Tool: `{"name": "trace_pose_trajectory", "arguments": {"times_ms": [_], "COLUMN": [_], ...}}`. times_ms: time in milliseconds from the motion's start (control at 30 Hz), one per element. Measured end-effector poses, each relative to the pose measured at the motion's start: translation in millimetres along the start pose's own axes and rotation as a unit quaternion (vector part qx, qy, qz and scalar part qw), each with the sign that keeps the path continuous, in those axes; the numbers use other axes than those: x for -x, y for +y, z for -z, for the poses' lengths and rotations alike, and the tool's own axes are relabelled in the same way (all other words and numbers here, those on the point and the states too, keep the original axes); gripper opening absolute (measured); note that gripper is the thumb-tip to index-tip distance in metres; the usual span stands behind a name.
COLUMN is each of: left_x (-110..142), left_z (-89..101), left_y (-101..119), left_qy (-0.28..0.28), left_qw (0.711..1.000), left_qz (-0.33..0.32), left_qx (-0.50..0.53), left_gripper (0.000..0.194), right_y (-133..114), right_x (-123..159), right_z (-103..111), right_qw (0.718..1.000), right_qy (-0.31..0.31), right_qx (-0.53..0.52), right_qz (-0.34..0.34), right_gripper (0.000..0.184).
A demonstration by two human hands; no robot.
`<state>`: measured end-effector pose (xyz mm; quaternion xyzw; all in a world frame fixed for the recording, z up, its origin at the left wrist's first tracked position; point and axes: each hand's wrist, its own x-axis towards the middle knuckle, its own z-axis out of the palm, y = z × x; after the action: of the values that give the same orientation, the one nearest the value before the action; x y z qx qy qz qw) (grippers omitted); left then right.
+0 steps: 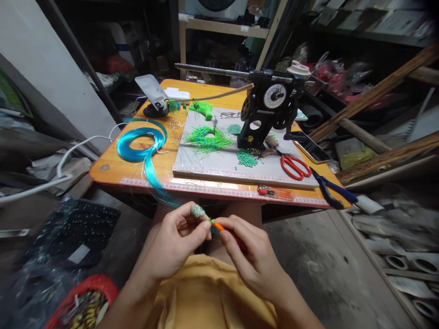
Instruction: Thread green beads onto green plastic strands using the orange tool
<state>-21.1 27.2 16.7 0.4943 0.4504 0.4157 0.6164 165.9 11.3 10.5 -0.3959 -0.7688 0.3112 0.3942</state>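
Observation:
My left hand is closed in a pinch, thumb against fingers, with a speckled pale-green covering on the tip of one finger. A tiny green piece shows at its fingertips; its kind is too small to tell. Almost touching it, my right hand is wrapped round a slim orange tool with a tapered front and a red rear part, mostly hidden by the fingers. Beyond the hands, a grey board bears a bundle of green-and-blue strands and a pile of green beads.
A black hand-cranked machine with a dial stands on the board. Red-handled scissors, blue-handled pliers and an orange-red item lie near the front edge. Left sit a coil of blue line and a phone stand.

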Motion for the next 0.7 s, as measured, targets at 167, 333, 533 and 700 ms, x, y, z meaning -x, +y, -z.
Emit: {"name": "trace_pose_trajectory", "arguments": {"times_ms": [167, 333, 533, 700], "left_x": [5, 12, 8, 4], "left_z": [-0.2, -3.9, -3.7, -0.1], "left_y": [1, -2, -13, -24], "left_qy": [0.012, 0.054, 0.116, 0.129], "left_qw": [1.000, 0.997, 0.991, 0.988], "left_qz": [-0.003, -0.036, -0.051, -0.078], "left_qx": [-0.026, -0.030, -0.040, 0.031], "left_gripper": [0.013, 0.018, 0.021, 0.024], "right_y": [0, 0, 5, 25], "right_x": [8, 14, 12, 23], "right_z": [-5, -8, 5, 76], "right_qw": [0.997, 0.995, 0.993, 0.907], "right_qy": [0.042, 0.074, 0.090, 0.365], "right_qx": [-0.036, -0.035, 0.079, 0.157], "right_qz": [-0.054, -0.056, -0.022, -0.140], "right_gripper": [0.026, 0.027, 0.050, 0.039]}}
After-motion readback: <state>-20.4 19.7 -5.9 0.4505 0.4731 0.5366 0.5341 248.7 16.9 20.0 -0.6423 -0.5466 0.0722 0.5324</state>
